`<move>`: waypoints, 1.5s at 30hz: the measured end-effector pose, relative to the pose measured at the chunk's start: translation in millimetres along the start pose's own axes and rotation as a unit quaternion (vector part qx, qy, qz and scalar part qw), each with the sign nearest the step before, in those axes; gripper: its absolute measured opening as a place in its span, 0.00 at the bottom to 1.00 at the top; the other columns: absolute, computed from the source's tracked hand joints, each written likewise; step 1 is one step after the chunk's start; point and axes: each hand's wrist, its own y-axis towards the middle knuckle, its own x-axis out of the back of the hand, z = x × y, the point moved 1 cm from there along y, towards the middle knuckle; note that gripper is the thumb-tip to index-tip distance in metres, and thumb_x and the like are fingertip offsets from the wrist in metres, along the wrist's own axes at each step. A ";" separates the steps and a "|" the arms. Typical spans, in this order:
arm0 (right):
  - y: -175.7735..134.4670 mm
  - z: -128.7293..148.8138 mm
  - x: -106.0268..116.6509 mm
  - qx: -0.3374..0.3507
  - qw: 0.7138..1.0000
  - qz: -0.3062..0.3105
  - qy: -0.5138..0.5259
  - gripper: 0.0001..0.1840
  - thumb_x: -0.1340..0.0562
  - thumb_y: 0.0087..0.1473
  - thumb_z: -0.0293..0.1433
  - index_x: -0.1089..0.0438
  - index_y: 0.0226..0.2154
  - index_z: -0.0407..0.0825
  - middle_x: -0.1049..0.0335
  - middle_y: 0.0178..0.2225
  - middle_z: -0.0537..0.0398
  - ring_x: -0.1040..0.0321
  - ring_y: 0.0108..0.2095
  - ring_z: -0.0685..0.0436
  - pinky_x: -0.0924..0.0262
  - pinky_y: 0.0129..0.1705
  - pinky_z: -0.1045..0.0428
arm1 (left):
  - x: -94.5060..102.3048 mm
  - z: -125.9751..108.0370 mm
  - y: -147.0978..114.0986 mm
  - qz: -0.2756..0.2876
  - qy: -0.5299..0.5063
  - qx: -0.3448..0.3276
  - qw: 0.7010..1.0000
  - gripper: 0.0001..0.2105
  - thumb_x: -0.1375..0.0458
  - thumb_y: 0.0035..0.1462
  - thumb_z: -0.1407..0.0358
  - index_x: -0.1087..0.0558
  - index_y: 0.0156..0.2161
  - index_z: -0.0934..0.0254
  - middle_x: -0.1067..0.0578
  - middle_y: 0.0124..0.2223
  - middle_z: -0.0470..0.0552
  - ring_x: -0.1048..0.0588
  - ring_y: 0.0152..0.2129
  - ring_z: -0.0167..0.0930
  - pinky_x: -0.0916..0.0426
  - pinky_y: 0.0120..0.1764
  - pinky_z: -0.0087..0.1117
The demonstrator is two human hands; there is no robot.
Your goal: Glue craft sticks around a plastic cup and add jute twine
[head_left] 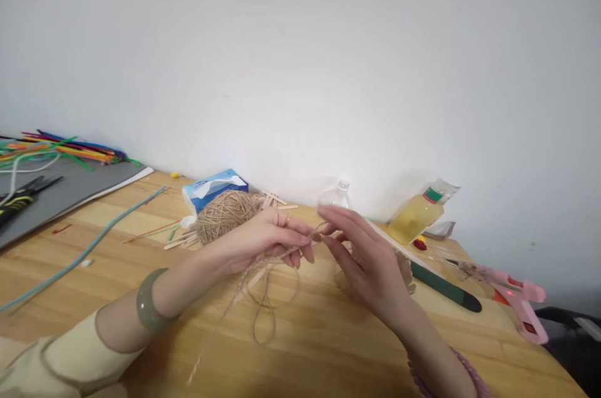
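Observation:
Thin brown jute twine [266, 310] runs between my two hands above the middle of the table, its loops and a loose end hanging below. My left hand [275, 236] is closed, pinching the twine between thumb and fingers. Close by on the right, my right hand [364, 254] also pinches a piece of the twine at its fingertips. Behind my left hand sits a ball of jute twine [226, 215]. A tan, wavy-edged object [406, 271] is mostly hidden behind my right hand.
A blue tissue pack [218, 188] and wooden sticks [275, 201] lie at the back. To the right are a yellow liquid bottle [416, 219], a dark green strip [446, 287] and a pink glue gun [521, 304]. Pliers [23, 198] and pipe cleaners [70, 149] lie left.

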 end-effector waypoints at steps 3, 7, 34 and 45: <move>-0.3 -0.5 -0.9 -0.077 0.996 -0.019 0.033 0.08 0.44 0.56 0.29 0.30 0.35 0.51 0.28 0.29 0.55 0.32 0.30 0.47 0.37 0.33 0.51 | -0.9 7.3 3.0 0.004 0.022 0.012 1.000 0.08 0.39 0.49 0.68 0.25 0.35 0.69 0.23 0.27 0.50 0.30 0.20 0.22 0.35 0.27 0.24; 1.2 -2.9 2.4 -0.243 0.959 -0.051 0.134 0.07 0.42 0.52 0.34 0.31 0.30 0.49 0.35 0.20 0.59 0.39 0.22 0.50 0.44 0.24 0.54 | -3.9 7.2 5.6 -0.023 0.124 -0.021 0.992 0.06 0.41 0.50 0.67 0.29 0.34 0.68 0.24 0.25 0.47 0.28 0.20 0.24 0.35 0.28 0.26; -11.3 6.8 -11.7 -0.049 0.922 -0.026 -0.382 0.09 0.40 0.48 0.24 0.28 0.26 0.54 0.32 0.21 0.62 0.35 0.21 0.52 0.64 0.18 0.56 | -9.6 7.5 -0.8 -0.020 0.329 -0.164 0.930 0.05 0.52 0.55 0.74 0.40 0.30 0.63 0.31 0.30 0.46 0.31 0.31 0.28 0.37 0.37 0.32; -14.3 12.3 -6.2 0.042 0.919 -0.028 -0.391 0.09 0.42 0.54 0.25 0.28 0.31 0.53 0.31 0.23 0.64 0.37 0.20 0.54 0.58 0.18 0.55 | -5.2 9.4 0.7 0.028 0.229 -0.199 0.952 0.05 0.51 0.53 0.75 0.40 0.29 0.64 0.35 0.28 0.45 0.34 0.28 0.26 0.37 0.33 0.30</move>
